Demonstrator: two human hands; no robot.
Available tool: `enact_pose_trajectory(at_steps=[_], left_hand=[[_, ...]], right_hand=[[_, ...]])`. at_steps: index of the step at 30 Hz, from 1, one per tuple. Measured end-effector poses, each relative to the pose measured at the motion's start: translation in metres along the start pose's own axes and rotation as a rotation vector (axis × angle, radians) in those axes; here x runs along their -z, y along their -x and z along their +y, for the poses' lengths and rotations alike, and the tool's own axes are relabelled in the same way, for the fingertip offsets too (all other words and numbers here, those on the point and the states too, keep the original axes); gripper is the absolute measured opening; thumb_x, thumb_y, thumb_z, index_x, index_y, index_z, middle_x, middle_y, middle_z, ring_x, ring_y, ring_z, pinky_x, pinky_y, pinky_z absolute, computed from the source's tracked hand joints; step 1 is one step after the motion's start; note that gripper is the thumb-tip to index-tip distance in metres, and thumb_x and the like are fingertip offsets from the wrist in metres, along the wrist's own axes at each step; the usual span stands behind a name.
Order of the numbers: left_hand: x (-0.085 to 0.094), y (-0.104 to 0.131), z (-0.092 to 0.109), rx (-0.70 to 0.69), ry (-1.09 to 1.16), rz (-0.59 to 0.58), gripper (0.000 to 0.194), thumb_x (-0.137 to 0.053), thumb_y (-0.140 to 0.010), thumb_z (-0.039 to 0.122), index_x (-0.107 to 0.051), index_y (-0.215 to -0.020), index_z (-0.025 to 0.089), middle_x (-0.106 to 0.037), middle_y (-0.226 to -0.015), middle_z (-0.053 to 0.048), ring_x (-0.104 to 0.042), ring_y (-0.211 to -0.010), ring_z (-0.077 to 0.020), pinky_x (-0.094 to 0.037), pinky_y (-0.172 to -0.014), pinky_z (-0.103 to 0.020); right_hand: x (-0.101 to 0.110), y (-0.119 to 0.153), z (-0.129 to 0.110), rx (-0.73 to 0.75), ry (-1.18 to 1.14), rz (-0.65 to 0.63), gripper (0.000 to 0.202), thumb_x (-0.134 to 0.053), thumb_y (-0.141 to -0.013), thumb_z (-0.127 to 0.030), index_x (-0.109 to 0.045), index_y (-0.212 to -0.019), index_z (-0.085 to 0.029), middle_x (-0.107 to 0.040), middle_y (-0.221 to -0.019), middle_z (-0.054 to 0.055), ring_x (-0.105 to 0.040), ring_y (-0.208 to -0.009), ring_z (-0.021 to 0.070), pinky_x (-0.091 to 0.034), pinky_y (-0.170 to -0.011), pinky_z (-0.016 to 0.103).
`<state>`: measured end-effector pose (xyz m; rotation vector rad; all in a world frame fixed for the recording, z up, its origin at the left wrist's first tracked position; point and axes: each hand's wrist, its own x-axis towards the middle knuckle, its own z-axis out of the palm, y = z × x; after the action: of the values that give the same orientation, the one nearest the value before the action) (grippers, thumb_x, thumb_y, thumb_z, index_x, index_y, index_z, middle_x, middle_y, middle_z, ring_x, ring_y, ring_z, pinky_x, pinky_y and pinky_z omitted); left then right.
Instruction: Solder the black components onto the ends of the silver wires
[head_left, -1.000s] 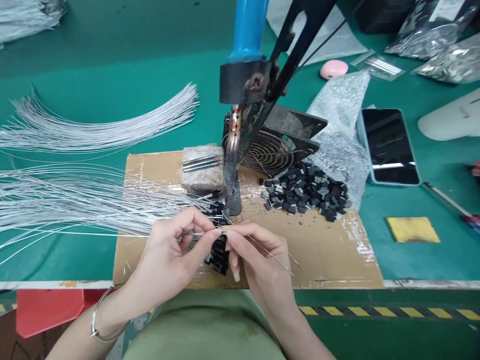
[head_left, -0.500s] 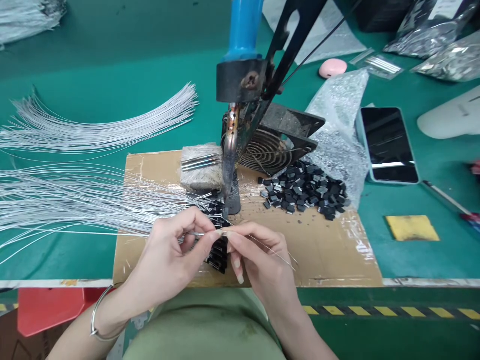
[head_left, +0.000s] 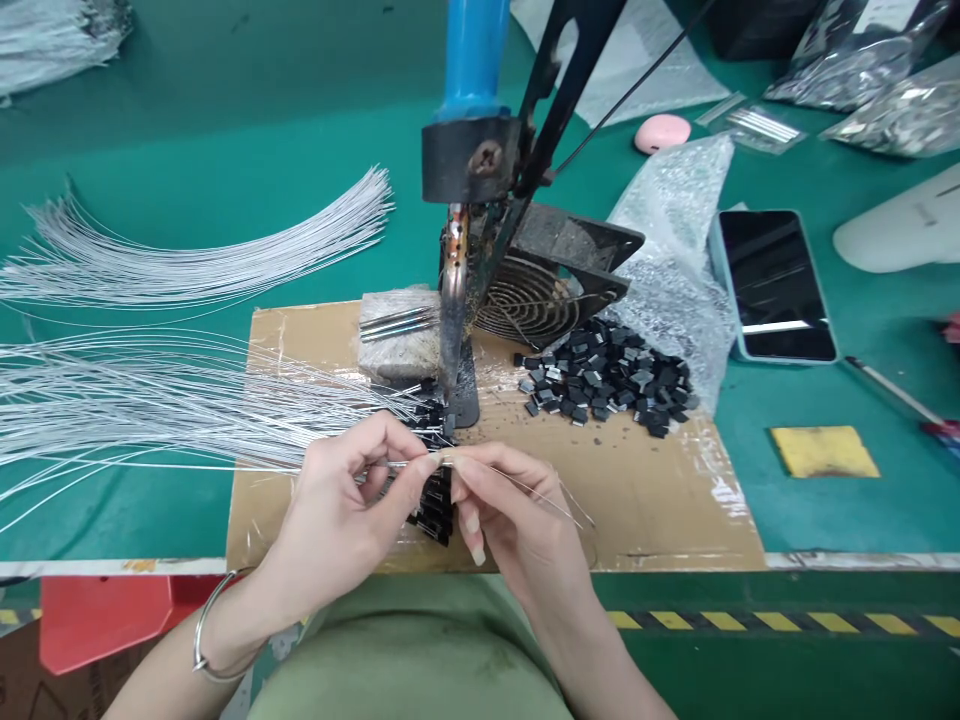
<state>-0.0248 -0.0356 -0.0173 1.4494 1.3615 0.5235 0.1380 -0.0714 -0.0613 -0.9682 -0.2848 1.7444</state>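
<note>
My left hand (head_left: pixel 358 515) pinches a thin wire (head_left: pixel 285 468) that runs off to the left. Fingertip to fingertip with it, my right hand (head_left: pixel 525 510) is closed on thin wire too, and fine ends (head_left: pixel 551 502) stick out past its knuckles. The exact spot where the fingertips meet is covered. Under and behind the hands lies a row of black connectors (head_left: pixel 435 520) with a bundle of grey-white wires (head_left: pixel 150 400) leading into it. Just above the hands hangs the metal tip of a soldering iron (head_left: pixel 453 330) with a blue handle.
A cardboard sheet (head_left: pixel 637 520) covers the bench front. On it are a small fan (head_left: pixel 540 295), a pile of black connectors (head_left: pixel 607 375) and a wrapped block (head_left: pixel 397 355). Another wire bundle (head_left: pixel 225 265) lies back left. A phone (head_left: pixel 780 285) and yellow sponge (head_left: pixel 825 452) are at right.
Both hands keep their pinch at nearly the same spot. The soldering iron appears slightly further left in view, and the wire ends by my right hand have shifted a little.
</note>
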Motion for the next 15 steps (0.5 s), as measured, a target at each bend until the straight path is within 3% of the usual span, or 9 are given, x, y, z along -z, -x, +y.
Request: enact_pose_trajectory(at_steps=[10, 15], left_hand=[[-0.0041, 0.0002, -0.0039, -0.041, 0.011, 0.034, 0.019, -0.063, -0.101, 0.031, -0.065, -0.086, 0.020, -0.062, -0.074, -0.001, -0.052, -0.065, -0.0137, -0.035, -0.055, -0.026], [-0.0050, 0.0013, -0.0056, -0.083, -0.021, 0.047, 0.019, -0.061, -0.103, 0.030, -0.064, -0.087, 0.020, -0.058, -0.069, 0.002, -0.043, -0.058, -0.0120, -0.030, -0.051, -0.026]], right_hand=[[-0.0002, -0.0004, 0.0039, 0.018, 0.000, 0.026, 0.015, -0.087, -0.080, -0.036, -0.086, -0.082, -0.021, -0.067, -0.061, -0.002, -0.052, -0.039, 0.0056, -0.050, -0.035, 0.015], [-0.0006, -0.0008, 0.0033, 0.015, -0.004, 0.026, 0.015, -0.088, -0.080, -0.036, -0.086, -0.082, -0.021, -0.066, -0.061, -0.002, -0.051, -0.040, 0.0053, -0.050, -0.035, 0.015]])
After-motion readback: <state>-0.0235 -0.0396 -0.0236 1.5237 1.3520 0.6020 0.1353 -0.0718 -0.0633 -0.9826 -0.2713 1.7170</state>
